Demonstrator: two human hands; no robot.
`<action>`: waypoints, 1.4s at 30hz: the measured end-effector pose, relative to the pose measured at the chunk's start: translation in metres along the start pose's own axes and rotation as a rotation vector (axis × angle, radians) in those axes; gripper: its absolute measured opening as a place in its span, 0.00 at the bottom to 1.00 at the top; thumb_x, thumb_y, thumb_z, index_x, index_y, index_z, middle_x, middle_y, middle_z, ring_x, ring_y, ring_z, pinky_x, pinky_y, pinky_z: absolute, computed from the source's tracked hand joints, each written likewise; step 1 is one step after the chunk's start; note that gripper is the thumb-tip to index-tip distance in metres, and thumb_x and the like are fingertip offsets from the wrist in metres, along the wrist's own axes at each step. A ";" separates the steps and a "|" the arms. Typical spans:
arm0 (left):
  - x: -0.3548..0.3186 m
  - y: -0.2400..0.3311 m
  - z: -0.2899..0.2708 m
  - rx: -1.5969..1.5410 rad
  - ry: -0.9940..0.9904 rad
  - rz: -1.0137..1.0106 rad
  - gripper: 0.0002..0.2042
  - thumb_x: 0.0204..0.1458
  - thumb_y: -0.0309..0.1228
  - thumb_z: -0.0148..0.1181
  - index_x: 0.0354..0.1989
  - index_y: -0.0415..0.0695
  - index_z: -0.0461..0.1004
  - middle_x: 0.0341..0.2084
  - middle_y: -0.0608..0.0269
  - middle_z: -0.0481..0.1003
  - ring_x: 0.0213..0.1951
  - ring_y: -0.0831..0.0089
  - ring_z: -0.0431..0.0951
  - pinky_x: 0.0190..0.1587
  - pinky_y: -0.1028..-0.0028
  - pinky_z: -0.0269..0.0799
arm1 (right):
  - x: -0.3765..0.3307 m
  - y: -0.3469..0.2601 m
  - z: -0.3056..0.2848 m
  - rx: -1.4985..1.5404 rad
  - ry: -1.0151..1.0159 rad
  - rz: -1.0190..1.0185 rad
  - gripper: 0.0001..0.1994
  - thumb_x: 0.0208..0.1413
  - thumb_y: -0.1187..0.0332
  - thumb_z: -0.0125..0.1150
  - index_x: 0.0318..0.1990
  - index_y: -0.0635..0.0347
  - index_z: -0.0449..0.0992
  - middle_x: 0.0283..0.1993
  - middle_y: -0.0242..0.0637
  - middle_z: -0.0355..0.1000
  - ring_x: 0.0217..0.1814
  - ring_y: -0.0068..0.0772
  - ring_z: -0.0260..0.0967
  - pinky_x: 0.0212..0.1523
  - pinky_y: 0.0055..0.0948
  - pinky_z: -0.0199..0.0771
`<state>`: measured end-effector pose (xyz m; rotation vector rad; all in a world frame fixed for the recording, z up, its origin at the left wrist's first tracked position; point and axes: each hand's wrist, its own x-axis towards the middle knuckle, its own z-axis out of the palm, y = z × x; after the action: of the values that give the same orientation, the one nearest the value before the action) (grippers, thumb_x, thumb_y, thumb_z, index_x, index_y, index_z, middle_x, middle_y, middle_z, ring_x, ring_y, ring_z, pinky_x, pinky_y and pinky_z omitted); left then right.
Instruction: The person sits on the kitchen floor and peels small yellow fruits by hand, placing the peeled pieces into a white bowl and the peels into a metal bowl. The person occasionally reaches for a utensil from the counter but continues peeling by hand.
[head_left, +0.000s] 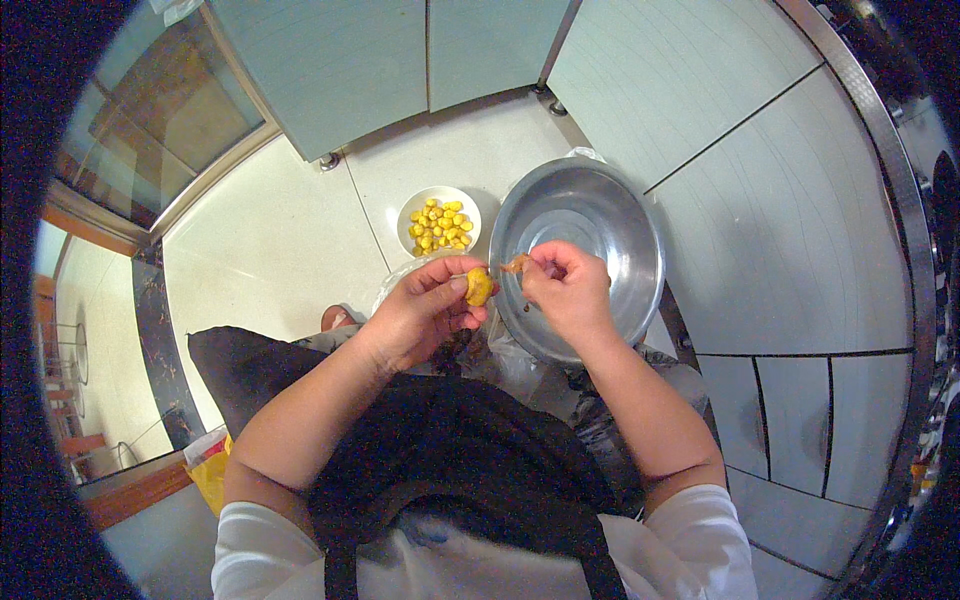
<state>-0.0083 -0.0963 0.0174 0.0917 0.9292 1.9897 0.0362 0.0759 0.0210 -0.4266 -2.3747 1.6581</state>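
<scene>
Between the thumb and fingers of my left hand [418,308] is a yellow peeled chestnut [479,288]. My right hand [575,295], just to its right, pinches a thin brown piece of peel [516,264] that is apart from the chestnut. Beyond my left hand, a white bowl [403,218] on the floor holds many yellow chestnuts [440,226]. A large steel basin [641,215] stands under and behind my right hand. Clear plastic bag [512,362] material lies below my hands, partly hidden by them, and its contents cannot be made out.
Pale blue cabinets [340,70] stand along the far side, and more cabinet doors [780,240] rise close on the right. White floor tiles [270,230] spread to the left, towards a glass sliding door [160,120]. A yellow and red bag [208,470] sits at lower left.
</scene>
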 end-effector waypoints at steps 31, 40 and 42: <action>0.002 0.000 0.004 0.268 0.135 -0.018 0.11 0.47 0.26 0.48 0.39 0.37 0.65 0.29 0.63 0.70 0.29 0.78 0.69 0.34 0.81 0.67 | -0.009 -0.017 -0.001 -0.127 -0.219 -0.242 0.04 0.36 0.75 0.58 0.22 0.65 0.70 0.19 0.32 0.66 0.19 0.17 0.62 0.21 0.17 0.63; 0.000 -0.001 0.005 0.327 0.106 0.011 0.12 0.45 0.25 0.51 0.40 0.38 0.65 0.29 0.64 0.70 0.29 0.79 0.69 0.34 0.81 0.67 | -0.009 -0.014 0.001 -0.103 -0.225 -0.217 0.04 0.38 0.75 0.57 0.23 0.65 0.70 0.19 0.31 0.67 0.19 0.16 0.62 0.20 0.16 0.63; 0.002 -0.004 0.001 0.331 0.071 0.039 0.13 0.45 0.26 0.51 0.41 0.39 0.65 0.31 0.63 0.69 0.29 0.79 0.69 0.34 0.80 0.67 | -0.009 -0.014 0.000 -0.016 -0.235 -0.120 0.03 0.39 0.75 0.56 0.23 0.65 0.70 0.19 0.30 0.67 0.19 0.16 0.62 0.20 0.16 0.63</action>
<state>-0.0063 -0.0928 0.0145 0.2269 1.3056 1.8675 0.0425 0.0678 0.0342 -0.0919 -2.5223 1.7192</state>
